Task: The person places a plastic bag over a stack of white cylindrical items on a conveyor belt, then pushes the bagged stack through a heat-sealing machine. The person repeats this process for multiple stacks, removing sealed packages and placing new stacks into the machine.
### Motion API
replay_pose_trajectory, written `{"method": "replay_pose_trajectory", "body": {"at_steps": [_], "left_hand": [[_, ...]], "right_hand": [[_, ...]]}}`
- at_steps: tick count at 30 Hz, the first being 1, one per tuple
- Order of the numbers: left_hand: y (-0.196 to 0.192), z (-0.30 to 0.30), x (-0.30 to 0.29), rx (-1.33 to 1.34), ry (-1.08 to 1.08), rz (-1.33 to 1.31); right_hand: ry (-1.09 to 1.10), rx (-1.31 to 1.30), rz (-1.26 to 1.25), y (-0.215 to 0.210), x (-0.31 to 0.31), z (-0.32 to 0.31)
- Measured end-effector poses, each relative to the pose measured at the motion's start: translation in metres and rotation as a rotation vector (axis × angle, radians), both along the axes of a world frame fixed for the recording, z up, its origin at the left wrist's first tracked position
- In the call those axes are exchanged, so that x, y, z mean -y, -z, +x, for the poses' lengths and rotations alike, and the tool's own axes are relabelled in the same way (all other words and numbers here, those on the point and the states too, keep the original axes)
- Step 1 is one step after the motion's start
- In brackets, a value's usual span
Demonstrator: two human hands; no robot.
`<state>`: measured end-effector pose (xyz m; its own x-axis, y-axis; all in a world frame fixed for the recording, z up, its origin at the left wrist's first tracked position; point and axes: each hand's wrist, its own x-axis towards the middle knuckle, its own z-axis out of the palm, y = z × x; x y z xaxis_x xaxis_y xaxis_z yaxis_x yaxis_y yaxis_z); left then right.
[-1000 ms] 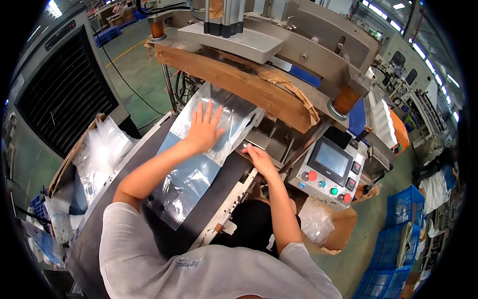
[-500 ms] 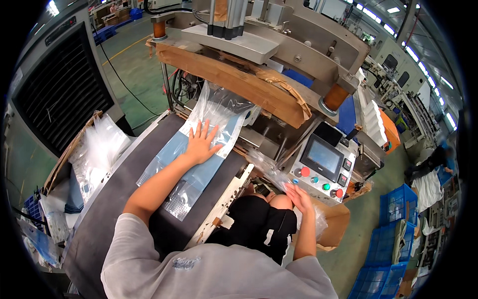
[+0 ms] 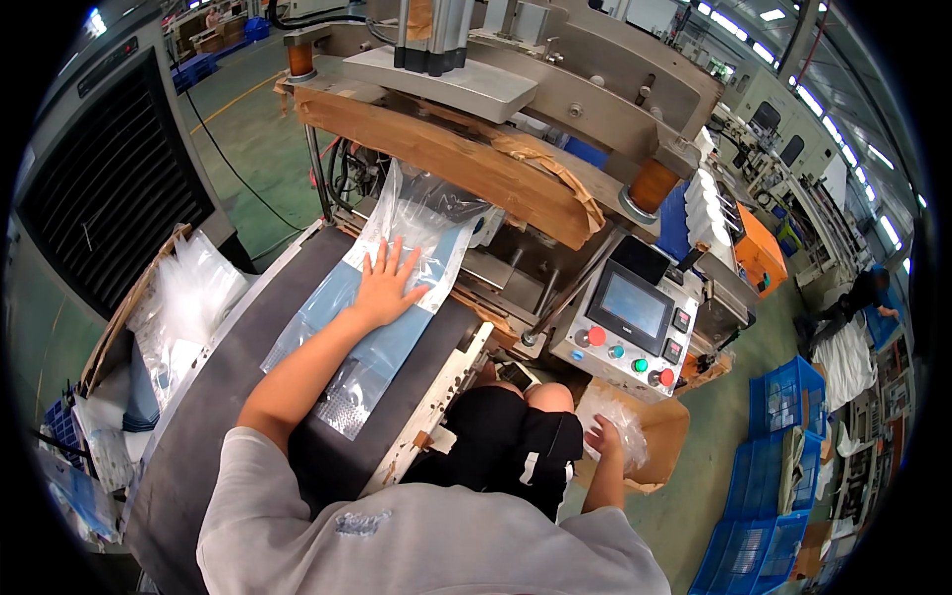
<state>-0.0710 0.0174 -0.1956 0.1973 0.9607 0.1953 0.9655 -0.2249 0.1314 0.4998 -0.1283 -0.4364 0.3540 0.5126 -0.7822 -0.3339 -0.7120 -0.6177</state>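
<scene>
— What does the left hand (image 3: 385, 288) press?
— Fingers spread flat, gripping nothing, on a long clear plastic bag (image 3: 392, 288) with bluish contents, lying on the dark table (image 3: 213, 416) toward twelve o'clock.
— The right hand (image 3: 605, 438)?
— At four o'clock, fingers curled on crinkled clear plastic (image 3: 617, 421) inside a cardboard box (image 3: 666, 441).

A clear plastic bag (image 3: 392, 288) lies flat on the dark conveyor belt (image 3: 213, 416).

Clear flat bag (image 3: 397, 288) on belt; grey screen (image 3: 632, 304) right.
</scene>
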Motion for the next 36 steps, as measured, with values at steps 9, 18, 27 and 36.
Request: {"method": "replay_pose_trajectory", "body": {"at_steps": [9,18,27,36], "left_hand": [[-0.001,0.004,0.001,0.005,-0.009,0.025],[0.010,0.004,-0.003,-0.019,-0.014,0.087],[0.004,0.004,-0.003,-0.019,-0.017,0.036],[0.001,0.005,-0.002,-0.013,-0.011,0.013]], "right_hand": [[-0.579,0.832,0.761,-0.133,-0.045,-0.177],[-0.859,1.300,0.474,-0.148,-0.038,-0.204],[-0.841,1.292,0.485,-0.146,-0.038,-0.203],[-0.844,1.277,0.468,-0.143,-0.038,-0.200]]}}
